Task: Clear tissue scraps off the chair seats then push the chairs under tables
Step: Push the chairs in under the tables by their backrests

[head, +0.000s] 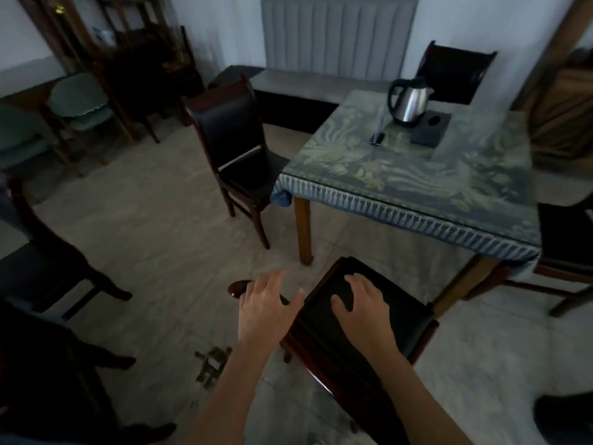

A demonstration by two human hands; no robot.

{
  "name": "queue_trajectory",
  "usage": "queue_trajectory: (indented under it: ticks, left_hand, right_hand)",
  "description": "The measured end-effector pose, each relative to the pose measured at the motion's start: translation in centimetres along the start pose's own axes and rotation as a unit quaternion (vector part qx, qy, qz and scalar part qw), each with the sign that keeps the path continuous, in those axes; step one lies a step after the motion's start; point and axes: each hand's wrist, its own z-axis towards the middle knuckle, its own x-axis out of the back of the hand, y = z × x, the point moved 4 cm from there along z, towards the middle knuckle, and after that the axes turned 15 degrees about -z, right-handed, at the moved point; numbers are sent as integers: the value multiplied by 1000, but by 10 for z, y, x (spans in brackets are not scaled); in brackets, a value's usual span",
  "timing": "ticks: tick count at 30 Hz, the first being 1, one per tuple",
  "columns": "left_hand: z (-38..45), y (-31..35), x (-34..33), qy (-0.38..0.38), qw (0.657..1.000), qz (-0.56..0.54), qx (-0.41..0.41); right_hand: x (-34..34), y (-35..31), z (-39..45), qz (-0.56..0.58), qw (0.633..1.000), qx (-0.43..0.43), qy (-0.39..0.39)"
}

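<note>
A person's right hand (359, 305) lies flat, fingers spread, on the black seat of a dark wooden chair (385, 322) at 6 o'clock. The left hand (268, 303), open with fingers splayed, rests at the chair's top rail at 7 o'clock. The cloth-covered table (417, 175) stands at 1 o'clock with an electric kettle (409, 102). A second chair (244, 155) sits at its 11 o'clock side.
</note>
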Motion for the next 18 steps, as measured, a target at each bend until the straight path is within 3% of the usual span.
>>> queue_trajectory:
  ticks: [9, 18]
  left_hand:
    - [65, 10, -28, -158, 976, -46, -140]
    - [57, 12, -24, -214, 937, -34, -275]
  right_hand:
    - [-2, 4, -15, -22, 977, -193, 90]
    - [-15, -21, -69, 12, 934, -319, 160]
